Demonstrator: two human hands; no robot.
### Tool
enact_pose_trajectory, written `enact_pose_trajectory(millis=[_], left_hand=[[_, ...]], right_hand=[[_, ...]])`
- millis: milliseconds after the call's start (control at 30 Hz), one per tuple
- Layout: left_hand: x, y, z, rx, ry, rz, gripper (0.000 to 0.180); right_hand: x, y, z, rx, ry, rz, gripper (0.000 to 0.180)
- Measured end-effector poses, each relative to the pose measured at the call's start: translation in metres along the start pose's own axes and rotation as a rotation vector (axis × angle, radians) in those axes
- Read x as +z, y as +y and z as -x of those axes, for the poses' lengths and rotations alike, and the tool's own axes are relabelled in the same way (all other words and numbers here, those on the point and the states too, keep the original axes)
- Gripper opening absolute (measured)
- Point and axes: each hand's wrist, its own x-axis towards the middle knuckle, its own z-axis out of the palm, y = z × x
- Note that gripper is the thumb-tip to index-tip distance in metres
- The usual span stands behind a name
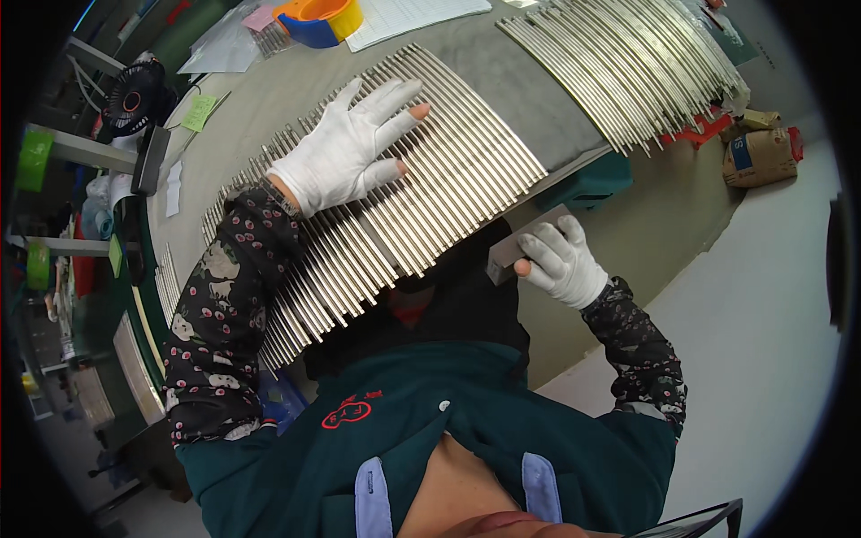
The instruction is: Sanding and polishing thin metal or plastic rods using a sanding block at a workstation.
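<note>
On the bench, the left hand (345, 148) lies flat, fingers spread, on a row of metal rods (430, 188). The right hand (560, 260) grips a grey block (520, 244) against the rod ends, seemingly squaring them; further tapping needs firm hold.

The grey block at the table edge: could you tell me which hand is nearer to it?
Right. The right hand grips the grey block at the table edge; the left hand lies flat on the metal rods, apart from it.
</note>
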Motion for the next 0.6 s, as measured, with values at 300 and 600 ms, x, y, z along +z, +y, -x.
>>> enact_pose_trajectory(millis=[300, 600], left_hand=[[0.022, 0.03, -0.079, 0.03, 0.035, 0.092, 0.063], [0.023, 0.029, -0.079, 0.048, 0.011, 0.099, 0.062]], right_hand=[[0.037, 0.025, 0.014, -0.035, -0.079, 0.055, 0.019], [0.039, 0.031, 0.018, 0.012, 0.027, -0.017, 0.034]])
